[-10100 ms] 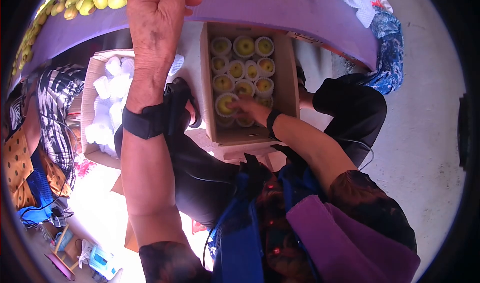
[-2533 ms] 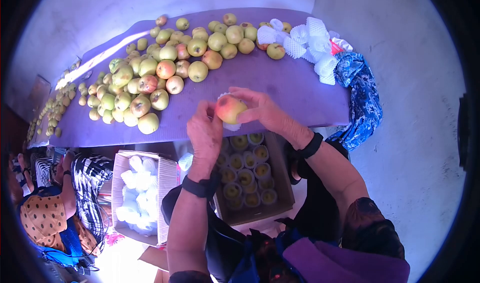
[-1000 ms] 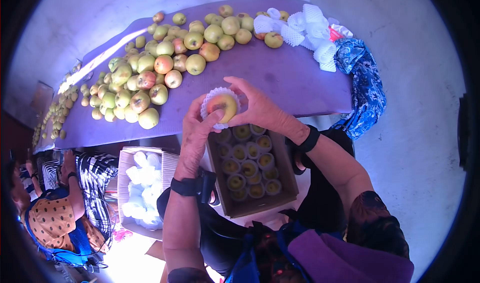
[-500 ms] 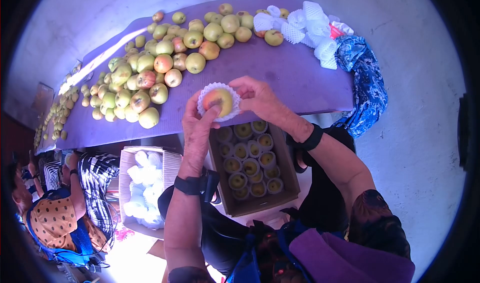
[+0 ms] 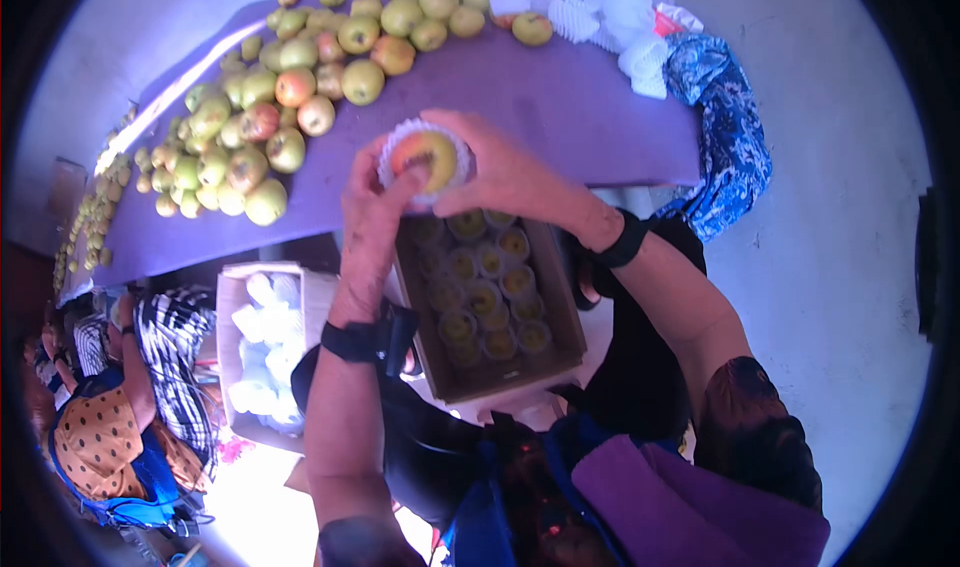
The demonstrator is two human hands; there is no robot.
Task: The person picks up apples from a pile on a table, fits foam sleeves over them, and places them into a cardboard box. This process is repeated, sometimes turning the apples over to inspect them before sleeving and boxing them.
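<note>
A red-and-yellow apple (image 5: 440, 155) in a white foam net (image 5: 388, 167) is held up between my two hands, over the table's front edge. My left hand (image 5: 372, 207) grips its left side, with the thumb lying across the front of the fruit. Around the right side curl the fingers of my right hand (image 5: 500, 172), touching the net. Below my hands stands an open cardboard box (image 5: 500, 377) holding several netted apples (image 5: 482, 297). My forearms and hands hide part of its far end.
Loose apples (image 5: 298, 87) are heaped across the purple table (image 5: 560, 117). White foam nets (image 5: 600, 12) and a blue patterned cloth (image 5: 715, 117) lie at its right end. A carton (image 5: 230, 352) of foam nets stands left, near a seated person in an orange dotted top (image 5: 95, 432).
The view has shifted, so the table and boxes appear higher and further left. My right hand's fingers have closed further around the netted apple; my left hand still holds it.
</note>
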